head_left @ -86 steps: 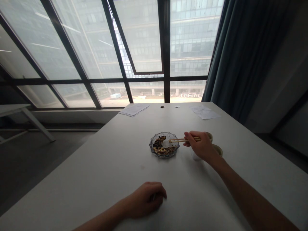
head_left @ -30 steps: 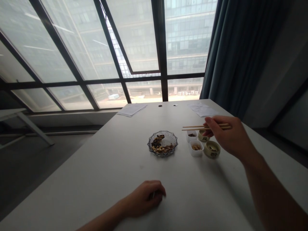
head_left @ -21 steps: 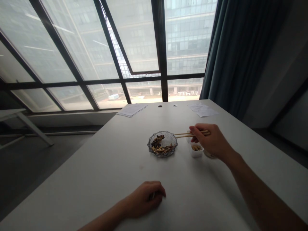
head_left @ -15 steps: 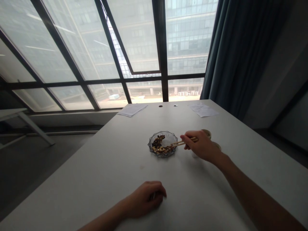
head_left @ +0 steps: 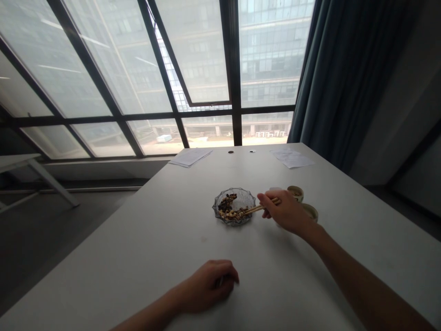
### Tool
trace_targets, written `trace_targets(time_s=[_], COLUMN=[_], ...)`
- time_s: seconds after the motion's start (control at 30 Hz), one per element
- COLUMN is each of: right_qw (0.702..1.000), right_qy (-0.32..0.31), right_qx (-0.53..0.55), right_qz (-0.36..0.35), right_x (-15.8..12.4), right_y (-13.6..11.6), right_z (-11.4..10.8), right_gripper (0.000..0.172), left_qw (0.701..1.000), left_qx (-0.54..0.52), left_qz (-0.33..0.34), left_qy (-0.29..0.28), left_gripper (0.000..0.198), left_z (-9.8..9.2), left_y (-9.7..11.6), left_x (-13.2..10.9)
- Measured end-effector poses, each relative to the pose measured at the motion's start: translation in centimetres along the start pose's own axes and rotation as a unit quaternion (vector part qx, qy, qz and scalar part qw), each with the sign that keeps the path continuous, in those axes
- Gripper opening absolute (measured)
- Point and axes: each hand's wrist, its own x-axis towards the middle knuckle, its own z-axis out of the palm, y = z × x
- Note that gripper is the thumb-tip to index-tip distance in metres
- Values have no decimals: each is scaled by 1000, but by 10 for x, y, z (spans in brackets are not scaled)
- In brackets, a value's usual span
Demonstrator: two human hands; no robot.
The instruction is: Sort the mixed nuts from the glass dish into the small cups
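A glass dish [head_left: 248, 200] with dark and pale nuts or beans sits mid-table. My right hand [head_left: 285, 212] grips a pair of wooden chopsticks [head_left: 257, 209], whose tips dip into the pile in the dish. Two small round cups [head_left: 295, 192] [head_left: 311, 212] stand just behind that hand; other small containers are hidden by it. My left hand [head_left: 206, 287] rests on the white table [head_left: 138, 239] near me, its fingers curled under; whether it holds anything cannot be made out.
Paper sheets [head_left: 191, 156] [head_left: 292, 159] lie at the table's far edge by two cable holes. A large window is beyond, a dark curtain [head_left: 337, 82] at right, and another table [head_left: 24, 165] at far left.
My right hand came down from above the small cups and moved left, bringing the chopstick tips into the dish. The left hand has stayed put.
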Motion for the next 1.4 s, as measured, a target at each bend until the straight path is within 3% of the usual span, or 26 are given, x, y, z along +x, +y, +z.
trace_targets(time_s=[0.33,0.6,0.9,1.3,1.4], right_qw=[999,991,993,981,981], right_qy=[43,108,89,170,165], right_qx=[23,83,67,85,92], right_qz=[-7,13,28,38,35], right_x=[2,4,8,6,7], right_y=[9,12,20,17,18], right_z=[6,-3,-3,-17,-16], right_gripper=[52,54,59,60,59], left_qw=[1000,1000,1000,1000,1000], left_qx=[7,1,0,1,1], left_qz=[-7,-10,-10,-1,-8], left_qy=[-6,-2,-6,1,-1], left_gripper=[24,24,23,24,24], left_z=[0,1,-1,1,0], left_y=[1,0,1,-1,-1], left_x=[0,-1,0,0,-1])
